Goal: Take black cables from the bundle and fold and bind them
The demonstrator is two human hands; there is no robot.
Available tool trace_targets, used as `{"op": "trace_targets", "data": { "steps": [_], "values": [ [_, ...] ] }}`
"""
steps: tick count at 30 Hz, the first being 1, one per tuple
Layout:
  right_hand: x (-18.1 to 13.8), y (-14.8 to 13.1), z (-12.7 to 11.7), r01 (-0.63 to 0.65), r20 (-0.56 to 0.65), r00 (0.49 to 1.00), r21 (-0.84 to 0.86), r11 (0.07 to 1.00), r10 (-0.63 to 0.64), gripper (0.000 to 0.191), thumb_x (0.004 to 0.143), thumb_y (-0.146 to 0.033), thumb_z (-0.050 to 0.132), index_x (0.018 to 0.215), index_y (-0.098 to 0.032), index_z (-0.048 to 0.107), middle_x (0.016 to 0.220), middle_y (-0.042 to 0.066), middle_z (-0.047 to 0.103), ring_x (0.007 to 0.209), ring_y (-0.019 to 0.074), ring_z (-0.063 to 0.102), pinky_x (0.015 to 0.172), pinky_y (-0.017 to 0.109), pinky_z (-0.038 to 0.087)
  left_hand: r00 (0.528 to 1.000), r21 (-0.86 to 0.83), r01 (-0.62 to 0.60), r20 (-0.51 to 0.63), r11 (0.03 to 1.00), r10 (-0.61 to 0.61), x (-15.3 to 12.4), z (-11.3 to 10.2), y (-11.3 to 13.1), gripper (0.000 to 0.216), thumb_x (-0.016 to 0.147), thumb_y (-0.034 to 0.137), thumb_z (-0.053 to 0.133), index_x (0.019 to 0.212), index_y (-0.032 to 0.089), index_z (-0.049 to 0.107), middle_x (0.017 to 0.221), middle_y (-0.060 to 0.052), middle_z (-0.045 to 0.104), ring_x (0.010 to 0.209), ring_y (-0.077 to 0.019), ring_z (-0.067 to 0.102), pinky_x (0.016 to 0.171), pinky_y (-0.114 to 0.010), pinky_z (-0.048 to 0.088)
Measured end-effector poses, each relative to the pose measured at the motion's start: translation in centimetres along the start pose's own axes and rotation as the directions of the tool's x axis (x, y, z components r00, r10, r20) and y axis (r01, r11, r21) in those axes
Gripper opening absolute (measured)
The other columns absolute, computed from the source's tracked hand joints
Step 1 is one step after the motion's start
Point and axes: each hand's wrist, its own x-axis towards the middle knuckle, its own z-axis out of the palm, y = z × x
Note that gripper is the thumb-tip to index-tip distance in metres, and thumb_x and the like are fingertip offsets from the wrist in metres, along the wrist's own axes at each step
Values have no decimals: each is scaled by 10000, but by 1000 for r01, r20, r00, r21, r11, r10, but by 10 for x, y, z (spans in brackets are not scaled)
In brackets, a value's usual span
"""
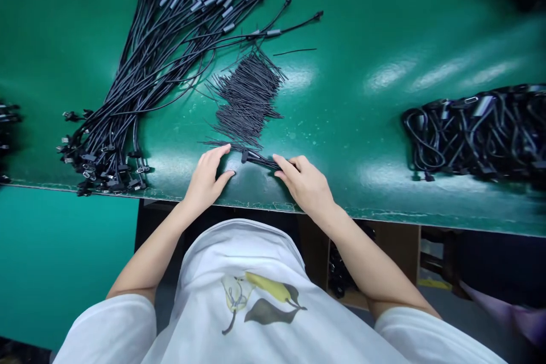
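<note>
My left hand (207, 177) rests on the green table (362, 125) near its front edge, fingers stretched out toward the near end of a heap of thin black ties (247, 96), holding nothing. My right hand (303, 182) lies a little to the right, fingers curled over one end of a short folded black cable (256, 158) that lies between the two hands.
A large fan of loose black cables (145, 68) with connectors spreads across the left and back of the table. A pile of coiled black cables (478, 133) sits at the right. The table's front edge runs just below my hands.
</note>
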Motion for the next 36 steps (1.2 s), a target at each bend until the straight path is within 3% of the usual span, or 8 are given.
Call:
{"op": "trace_targets", "data": {
  "steps": [3, 6, 12, 18, 23, 26, 31, 36],
  "values": [
    [-2, 2, -2, -18, -59, 998, 53, 998, 21, 345, 1030, -307, 429, 1239, -181, 673, 825, 50, 570, 695, 132, 528, 650, 226, 443, 999, -101, 50, 10, 994, -49, 2, 5, 5, 511, 941, 326, 578, 1429, 236, 455, 1218, -102, 639, 1067, -195, 621, 938, -364, 516],
    [-3, -1, -7, -42, -41, 998, 169, 985, 50, 353, 1030, -307, 427, 1257, -166, 657, 854, 53, 576, 728, 133, 552, 688, 228, 467, 999, -167, 25, 37, 986, -19, 10, 9, 12, 429, 953, 325, 556, 1374, 241, 527, 1243, -101, 618, 1076, -182, 610, 899, -331, 522],
    [-6, -5, -6, -56, 48, 998, 118, 991, 50, 402, 981, -387, 532, 1324, -196, 617, 927, 83, 595, 794, 176, 568, 691, 272, 487, 999, -79, -48, 0, 996, 48, 22, 9, 17, 228, 950, 354, 563, 1077, 188, 654, 988, -60, 658, 944, -177, 598, 867, -329, 489],
    [-2, -6, -3, -89, -62, 994, 3, 996, 89, 364, 993, -388, 523, 1275, -201, 658, 905, 77, 620, 733, 143, 576, 612, 242, 426, 980, -119, 180, 105, 977, -167, 20, 12, 30, 206, 962, 358, 509, 854, 184, 533, 776, 0, 578, 752, -144, 543, 714, -283, 434],
    [-2, -12, -7, -70, -71, 995, 52, 996, 74, 347, 986, -391, 538, 1231, -185, 671, 902, 70, 671, 724, 141, 613, 608, 242, 429, 966, -393, 257, 66, 883, -251, 19, 14, 32, 207, 961, 313, 487, 1113, 176, 517, 977, -36, 598, 802, -114, 581, 766, -261, 492],
    [-2, -15, -9, -136, -16, 990, 196, 971, 142, 303, 974, -359, 546, 1184, -178, 668, 1037, 93, 702, 838, 172, 653, 679, 258, 473, 993, -370, 117, 32, 922, -113, 17, 13, 29, 279, 935, 244, 534, 1204, 169, 537, 1132, -89, 589, 940, -138, 609, 854, -283, 522],
    [2, -17, -15, -368, 289, 927, 582, 725, 239, 262, 907, -360, 594, 1079, -174, 663, 837, 42, 683, 650, 148, 595, 600, 260, 458, 976, -110, -212, -70, 971, 205, 16, 8, 27, 245, 959, 137, 456, 1124, 191, 628, 1095, -86, 583, 1083, -167, 584, 957, -346, 507],
    [8, -18, -24, -620, 619, 777, 724, 304, 111, 376, 876, -466, 592, 1091, -160, 632, 683, -31, 536, 480, 67, 379, 436, 204, 285, 969, -51, -243, -70, 969, 239, 13, 4, 26, 166, 968, 236, 492, 998, 229, 655, 1056, -44, 626, 1064, -166, 625, 930, -340, 532]
  ]
}}
